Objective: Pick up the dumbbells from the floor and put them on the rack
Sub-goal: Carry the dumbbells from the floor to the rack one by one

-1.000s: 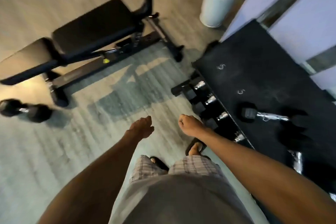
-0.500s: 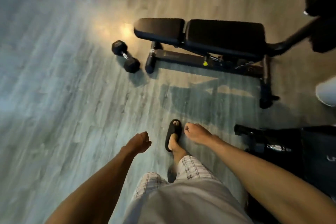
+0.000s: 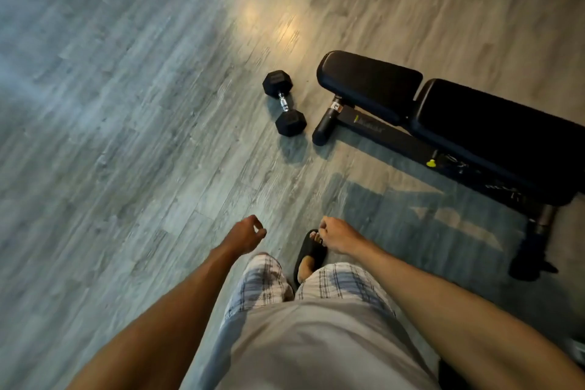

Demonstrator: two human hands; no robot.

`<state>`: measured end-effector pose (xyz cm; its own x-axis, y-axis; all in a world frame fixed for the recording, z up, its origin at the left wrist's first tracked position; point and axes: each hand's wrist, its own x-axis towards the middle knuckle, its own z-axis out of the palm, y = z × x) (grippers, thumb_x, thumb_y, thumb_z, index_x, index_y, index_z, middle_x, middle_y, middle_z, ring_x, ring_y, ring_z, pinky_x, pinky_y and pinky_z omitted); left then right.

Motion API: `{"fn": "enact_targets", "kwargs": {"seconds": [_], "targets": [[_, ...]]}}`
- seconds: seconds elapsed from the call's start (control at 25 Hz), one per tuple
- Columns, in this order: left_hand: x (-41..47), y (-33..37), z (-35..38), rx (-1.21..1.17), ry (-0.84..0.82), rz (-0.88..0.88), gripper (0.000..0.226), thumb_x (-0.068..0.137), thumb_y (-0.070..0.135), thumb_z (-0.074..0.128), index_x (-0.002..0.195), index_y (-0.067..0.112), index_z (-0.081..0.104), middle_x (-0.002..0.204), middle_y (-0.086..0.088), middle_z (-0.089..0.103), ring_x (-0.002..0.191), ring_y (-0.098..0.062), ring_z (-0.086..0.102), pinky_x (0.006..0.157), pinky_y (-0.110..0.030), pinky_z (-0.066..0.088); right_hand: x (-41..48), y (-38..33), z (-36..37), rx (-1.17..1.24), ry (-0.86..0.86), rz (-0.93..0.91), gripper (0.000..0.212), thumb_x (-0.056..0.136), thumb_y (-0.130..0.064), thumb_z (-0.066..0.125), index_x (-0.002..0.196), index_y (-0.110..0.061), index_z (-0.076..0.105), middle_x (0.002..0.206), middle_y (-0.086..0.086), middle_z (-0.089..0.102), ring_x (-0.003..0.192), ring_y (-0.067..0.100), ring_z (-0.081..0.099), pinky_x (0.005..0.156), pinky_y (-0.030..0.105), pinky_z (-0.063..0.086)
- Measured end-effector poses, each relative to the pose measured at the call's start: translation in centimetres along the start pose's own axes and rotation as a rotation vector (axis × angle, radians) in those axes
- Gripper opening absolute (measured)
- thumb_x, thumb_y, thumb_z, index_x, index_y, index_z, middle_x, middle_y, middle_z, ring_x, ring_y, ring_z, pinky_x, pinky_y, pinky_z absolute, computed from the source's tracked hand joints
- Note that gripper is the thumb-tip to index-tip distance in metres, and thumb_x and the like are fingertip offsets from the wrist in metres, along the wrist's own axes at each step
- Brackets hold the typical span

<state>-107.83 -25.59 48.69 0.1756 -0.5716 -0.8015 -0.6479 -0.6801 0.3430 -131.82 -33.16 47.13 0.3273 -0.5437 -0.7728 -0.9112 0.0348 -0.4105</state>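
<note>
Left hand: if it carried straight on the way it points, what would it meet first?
For the left hand, probably bare floor, then the weight bench's front foot, right of the hex dumbbell; depth is unclear.

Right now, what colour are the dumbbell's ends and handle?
The dumbbell has black hex ends and a shiny silver handle; the head view shows it clearly.

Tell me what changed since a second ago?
The person turned away from the rack, which has left the view, and stepped toward the dumbbell. Nothing was picked up or let go. The dumbbell still lies on the floor beside the bench; left hand and right hand stay empty, loosely curled.
</note>
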Motion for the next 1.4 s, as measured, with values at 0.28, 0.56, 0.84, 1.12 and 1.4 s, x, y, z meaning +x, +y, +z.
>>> {"fn": "enact_targets", "kwargs": {"seconds": [0.28, 0.56, 0.84, 1.12, 1.4], "targets": [[10.5, 3.3, -7.3, 0.028, -0.067, 0.070, 0.036, 0.094, 0.026, 0.058, 0.119, 0.001, 0.057, 0.115, -0.020, 0.066, 0.100, -0.035, 0.066, 0.086, -0.042, 0.056, 10.9, -7.0, -5.1, -0.034, -0.018, -0.008, 0.020, 0.095, -0.019, 0.042, 0.093, -0.007, 0.058, 0.093, 0.013, 0.064, 0.088, 0.031, 0.061, 0.079, 0.043, 0.051], [22.0, 3.7, -17.6, 0.200, -0.175, 0.140, 0.036, 0.096, 0.022, 0.055, 0.125, 0.002, 0.056, 0.119, -0.020, 0.064, 0.106, -0.035, 0.064, 0.089, -0.038, 0.053, 21.9, -14.4, -8.7, 0.095, 0.040, 0.147, 0.020, 0.095, -0.020, 0.044, 0.096, -0.009, 0.061, 0.096, 0.012, 0.068, 0.090, 0.029, 0.064, 0.075, 0.034, 0.049], [33.2, 6.3, -28.8, 0.416, -0.233, 0.183, 0.026, 0.096, 0.028, 0.056, 0.113, 0.009, 0.059, 0.111, -0.018, 0.067, 0.098, -0.031, 0.066, 0.083, -0.039, 0.054, 33.4, -21.5, -13.3, 0.417, 0.167, 0.232, 0.023, 0.094, -0.021, 0.044, 0.101, -0.010, 0.063, 0.104, 0.016, 0.071, 0.099, 0.034, 0.066, 0.087, 0.040, 0.053], [47.9, 16.4, -35.1, 0.611, -0.314, 0.312, 0.014, 0.094, 0.023, 0.055, 0.103, 0.015, 0.060, 0.104, -0.019, 0.070, 0.091, -0.032, 0.069, 0.082, -0.042, 0.058, 44.3, -22.8, -17.7, 0.675, 0.271, 0.386, 0.022, 0.096, -0.023, 0.042, 0.096, -0.008, 0.059, 0.102, 0.019, 0.068, 0.096, 0.035, 0.064, 0.078, 0.039, 0.051], [58.0, 23.9, -37.7, 0.905, -0.488, 0.403, 0.018, 0.091, 0.024, 0.055, 0.103, 0.012, 0.061, 0.097, -0.017, 0.072, 0.090, -0.033, 0.069, 0.082, -0.044, 0.058, 51.6, -23.7, -21.1, 0.970, 0.387, 0.570, 0.020, 0.099, -0.019, 0.040, 0.101, -0.008, 0.057, 0.108, 0.024, 0.064, 0.095, 0.040, 0.062, 0.067, 0.035, 0.038]]}}
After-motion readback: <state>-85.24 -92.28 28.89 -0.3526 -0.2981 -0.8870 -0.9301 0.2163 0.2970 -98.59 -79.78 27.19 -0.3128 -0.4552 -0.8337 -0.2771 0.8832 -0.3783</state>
